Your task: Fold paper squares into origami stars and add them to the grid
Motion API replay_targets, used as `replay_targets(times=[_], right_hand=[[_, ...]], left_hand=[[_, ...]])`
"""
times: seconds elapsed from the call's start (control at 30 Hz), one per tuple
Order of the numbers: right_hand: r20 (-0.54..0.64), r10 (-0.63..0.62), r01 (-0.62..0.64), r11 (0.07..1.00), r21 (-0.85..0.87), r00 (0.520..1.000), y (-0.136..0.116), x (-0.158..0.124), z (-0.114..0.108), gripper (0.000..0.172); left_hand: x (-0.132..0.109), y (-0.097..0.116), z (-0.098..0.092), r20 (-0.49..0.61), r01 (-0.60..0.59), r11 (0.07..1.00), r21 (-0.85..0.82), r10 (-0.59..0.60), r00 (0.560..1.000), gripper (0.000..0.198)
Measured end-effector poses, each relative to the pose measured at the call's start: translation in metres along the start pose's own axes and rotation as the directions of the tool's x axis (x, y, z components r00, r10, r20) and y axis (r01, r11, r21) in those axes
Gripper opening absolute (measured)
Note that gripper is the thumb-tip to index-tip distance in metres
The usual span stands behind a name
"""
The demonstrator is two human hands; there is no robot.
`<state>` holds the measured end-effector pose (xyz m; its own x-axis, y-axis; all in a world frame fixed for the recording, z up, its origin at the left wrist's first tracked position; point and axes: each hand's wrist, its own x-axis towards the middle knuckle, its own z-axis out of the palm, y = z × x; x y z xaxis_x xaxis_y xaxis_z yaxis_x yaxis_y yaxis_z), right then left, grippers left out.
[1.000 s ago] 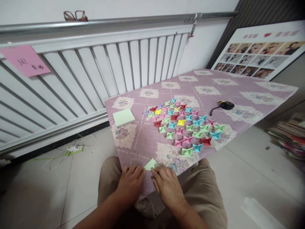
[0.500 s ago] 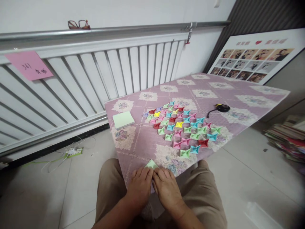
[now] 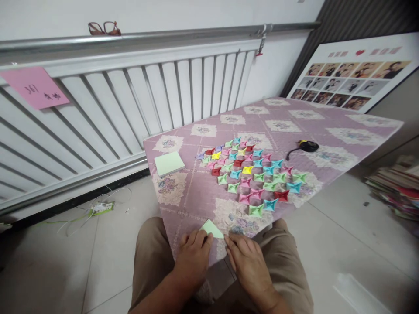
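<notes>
A light green paper (image 3: 212,228), folded into a triangle, lies at the table's near corner with its point facing away from me. My left hand (image 3: 194,252) presses its left part down, fingers bent and close together. At the right corner of the triangle is my right hand (image 3: 245,256), fingertips closed on the paper's tip. Part of the near edge is hidden under the left fingers. Beyond my hands, several small folded paper pieces (image 3: 248,170) in green, pink, blue, red, yellow and purple stand in rows. A stack of light green paper (image 3: 169,163) rests at the left.
The table has a purple floral cloth (image 3: 199,192). A black cord-like object with a yellow part (image 3: 308,146) lies at the right. A white radiator (image 3: 157,96) runs behind, with glasses (image 3: 104,29) on its pipe. A photo board (image 3: 353,74) leans at the back right.
My right hand has slid right along the paper to its corner, away from my left hand. More of the green triangle now shows between them. The view has shifted slightly.
</notes>
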<state>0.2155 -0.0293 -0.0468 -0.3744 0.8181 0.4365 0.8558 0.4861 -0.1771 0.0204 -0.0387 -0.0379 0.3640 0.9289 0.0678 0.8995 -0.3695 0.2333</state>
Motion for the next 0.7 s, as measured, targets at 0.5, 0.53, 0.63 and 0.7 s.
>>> replay_targets(times=[0.5, 0.53, 0.63, 0.7], right_hand=[[0.18, 0.295, -0.302, 0.953, 0.007, 0.938, -0.008, 0.074, 0.024, 0.067], [0.193, 0.305, -0.312, 0.95, 0.003, 0.933, -0.007, 0.075, 0.025, 0.065], [0.221, 0.341, -0.346, 0.938, -0.016, 0.914, -0.007, 0.08, 0.026, 0.058], [0.214, 0.366, -0.369, 0.929, -0.03, 0.906, -0.009, 0.085, 0.027, 0.054]], left_hand=[[0.0, 0.001, 0.001, -0.014, 0.005, 1.0, 0.014, -0.004, 1.0, 0.041], [0.0, 0.0, 0.002, -0.016, 0.002, 1.0, 0.011, -0.001, 1.0, 0.042], [-0.001, -0.001, 0.003, -0.015, -0.002, 1.0, 0.002, 0.002, 1.0, 0.044], [-0.001, -0.001, 0.004, -0.02, 0.004, 1.0, 0.001, -0.004, 1.0, 0.044]])
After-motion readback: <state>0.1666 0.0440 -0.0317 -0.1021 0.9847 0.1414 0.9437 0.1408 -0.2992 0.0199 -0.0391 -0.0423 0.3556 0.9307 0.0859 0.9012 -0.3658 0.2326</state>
